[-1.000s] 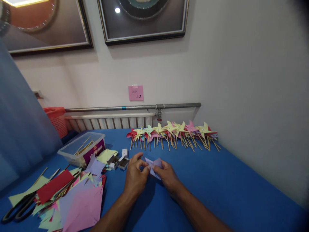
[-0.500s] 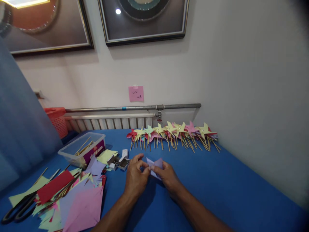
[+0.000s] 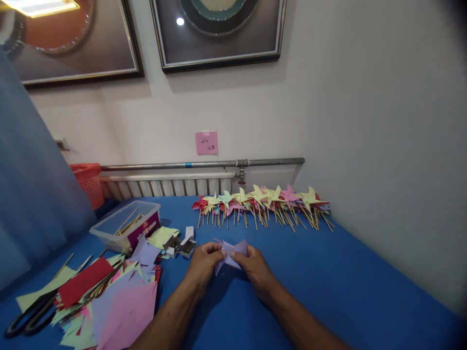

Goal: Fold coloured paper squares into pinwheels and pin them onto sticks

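A purple paper pinwheel [image 3: 229, 249] with folded-in blades is held between both hands above the blue table. My left hand [image 3: 204, 262] pinches its left side between thumb and fingers. On the right side, my right hand [image 3: 255, 267] grips it, the thumb pressed near the middle. Just left of my left hand sit small open boxes [image 3: 188, 247] with tiny metal pieces that I cannot make out clearly. Behind the hands lies a row of finished-looking pinwheels [image 3: 257, 195] in yellow, pink, red and green on thin wooden sticks.
At the left are stacked colored paper sheets [image 3: 127, 311] and black-handled scissors [image 3: 31, 316]. Behind them stands a clear plastic tub [image 3: 109, 226] holding wooden sticks. A red basket [image 3: 91, 187] stands by the curtain [image 3: 32, 194]. A radiator [image 3: 164, 184] and pipe run along the wall.
My left hand's fingers have closed on the left side of the purple paper, where they were raised and more spread before. More folded blades now show. The view has tilted slightly up.
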A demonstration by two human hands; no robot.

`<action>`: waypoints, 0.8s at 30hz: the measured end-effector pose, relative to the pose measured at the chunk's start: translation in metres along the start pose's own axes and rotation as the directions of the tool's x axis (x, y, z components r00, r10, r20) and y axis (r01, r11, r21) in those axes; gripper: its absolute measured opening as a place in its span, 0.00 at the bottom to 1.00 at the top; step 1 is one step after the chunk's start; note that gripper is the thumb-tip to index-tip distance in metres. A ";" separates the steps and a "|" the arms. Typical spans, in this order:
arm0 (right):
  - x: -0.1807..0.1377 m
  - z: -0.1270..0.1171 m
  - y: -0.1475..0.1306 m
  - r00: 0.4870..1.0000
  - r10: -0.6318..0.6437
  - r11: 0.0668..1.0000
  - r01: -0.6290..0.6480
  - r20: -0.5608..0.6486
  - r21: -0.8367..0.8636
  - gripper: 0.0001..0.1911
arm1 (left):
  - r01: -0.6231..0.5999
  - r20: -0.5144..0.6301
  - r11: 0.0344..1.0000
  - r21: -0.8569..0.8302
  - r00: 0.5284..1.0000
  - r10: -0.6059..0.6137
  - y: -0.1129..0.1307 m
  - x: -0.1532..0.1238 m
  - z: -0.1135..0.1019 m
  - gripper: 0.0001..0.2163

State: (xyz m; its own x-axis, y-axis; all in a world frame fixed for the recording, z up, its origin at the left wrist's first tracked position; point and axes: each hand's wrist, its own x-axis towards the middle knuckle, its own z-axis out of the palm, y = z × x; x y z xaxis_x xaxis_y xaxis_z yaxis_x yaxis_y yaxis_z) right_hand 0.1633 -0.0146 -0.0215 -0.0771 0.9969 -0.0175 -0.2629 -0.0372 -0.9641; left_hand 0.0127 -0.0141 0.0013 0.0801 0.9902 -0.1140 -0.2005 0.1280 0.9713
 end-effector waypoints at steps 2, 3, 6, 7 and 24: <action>0.000 0.000 0.000 1.000 0.004 1.000 -0.004 0.002 0.000 0.16 | 0.008 -0.011 1.000 -0.006 1.000 -0.008 0.000 -0.001 0.001 0.13; 0.000 0.000 0.000 1.000 0.006 1.000 -0.006 0.001 -0.002 0.16 | 0.015 -0.015 1.000 -0.008 1.000 -0.015 0.000 -0.001 0.001 0.13; 0.002 -0.002 0.001 1.000 0.006 1.000 -0.006 0.012 -0.026 0.16 | 0.013 -0.020 1.000 -0.008 1.000 -0.013 -0.001 0.000 0.001 0.12; 0.002 -0.002 0.001 1.000 0.005 0.999 -0.004 0.022 -0.036 0.17 | 0.005 -0.021 1.000 -0.003 1.000 -0.005 -0.002 0.001 0.000 0.13; 0.002 -0.004 0.001 0.998 0.003 0.997 0.003 0.066 -0.083 0.17 | 0.020 -0.037 0.999 -0.037 0.999 -0.021 0.001 -0.001 0.003 0.12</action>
State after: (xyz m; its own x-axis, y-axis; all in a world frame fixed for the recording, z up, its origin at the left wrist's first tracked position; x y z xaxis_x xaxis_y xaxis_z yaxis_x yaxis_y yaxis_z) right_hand 0.1665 -0.0124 -0.0238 -0.1413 0.9900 -0.0024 -0.1823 -0.0284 -0.9828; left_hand 0.0151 -0.0153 0.0030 0.0482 0.9886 -0.1424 -0.2347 0.1498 0.9605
